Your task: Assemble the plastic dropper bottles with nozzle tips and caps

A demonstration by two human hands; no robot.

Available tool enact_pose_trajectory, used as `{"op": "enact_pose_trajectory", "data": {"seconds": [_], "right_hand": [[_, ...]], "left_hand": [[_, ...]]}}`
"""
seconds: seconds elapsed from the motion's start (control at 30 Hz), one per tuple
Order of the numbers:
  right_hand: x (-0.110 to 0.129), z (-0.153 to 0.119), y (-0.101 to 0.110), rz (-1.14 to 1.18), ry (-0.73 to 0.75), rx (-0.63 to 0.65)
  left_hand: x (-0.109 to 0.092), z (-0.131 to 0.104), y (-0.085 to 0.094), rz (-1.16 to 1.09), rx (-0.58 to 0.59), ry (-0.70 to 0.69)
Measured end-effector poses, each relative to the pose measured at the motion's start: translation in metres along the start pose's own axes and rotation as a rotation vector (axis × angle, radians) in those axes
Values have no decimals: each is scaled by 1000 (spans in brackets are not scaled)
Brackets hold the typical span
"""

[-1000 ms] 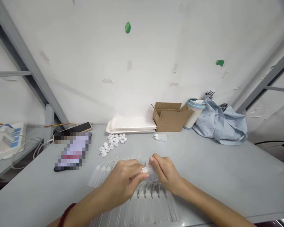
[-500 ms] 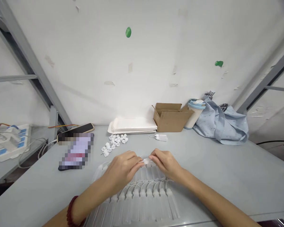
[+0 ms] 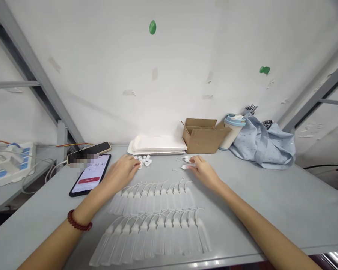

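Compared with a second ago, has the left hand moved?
Yes: the left hand moved leftward and forward, closer to the white stack, now at the caps.

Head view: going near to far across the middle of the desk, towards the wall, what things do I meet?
Nearer row of translucent bottles, farther row of translucent bottles, small white pieces, white stack.

- Bottles (image 3: pixel 161 242): cloudy white
- Caps (image 3: pixel 146 163): white
- Counter (image 3: pixel 270 210): grey
- Box (image 3: pixel 205 142): brown
- Cup (image 3: pixel 229 138): cream, blue lid (image 3: pixel 234 120)
- Bag (image 3: pixel 278 146): pale blue, dark-speckled, black-and-white striped ends (image 3: pixel 251 108)
- Bracelet (image 3: pixel 78 222): dark red
- Phone (image 3: pixel 93 171): black-edged, pale screen (image 3: pixel 95 170), red button (image 3: pixel 89 180)
- Wall (image 3: pixel 115 48): white
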State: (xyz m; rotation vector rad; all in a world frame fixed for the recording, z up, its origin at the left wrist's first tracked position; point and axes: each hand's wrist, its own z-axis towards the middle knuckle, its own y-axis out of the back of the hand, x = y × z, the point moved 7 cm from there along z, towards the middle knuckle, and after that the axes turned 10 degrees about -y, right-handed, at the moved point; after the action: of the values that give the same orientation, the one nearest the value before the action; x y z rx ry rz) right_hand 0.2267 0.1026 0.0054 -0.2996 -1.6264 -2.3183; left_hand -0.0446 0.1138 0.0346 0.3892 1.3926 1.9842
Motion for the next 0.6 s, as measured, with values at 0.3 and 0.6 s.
{"op": "enact_pose_trajectory", "data": {"seconds": [0.3,0.6], "right_hand": [[-3,0,7,15,-44,-73],[75,-100,99,708,346,-78]], "left_hand": [[-5,4,-35,-118,56,-199],[1,3,-52,-142,53,-217]]}}
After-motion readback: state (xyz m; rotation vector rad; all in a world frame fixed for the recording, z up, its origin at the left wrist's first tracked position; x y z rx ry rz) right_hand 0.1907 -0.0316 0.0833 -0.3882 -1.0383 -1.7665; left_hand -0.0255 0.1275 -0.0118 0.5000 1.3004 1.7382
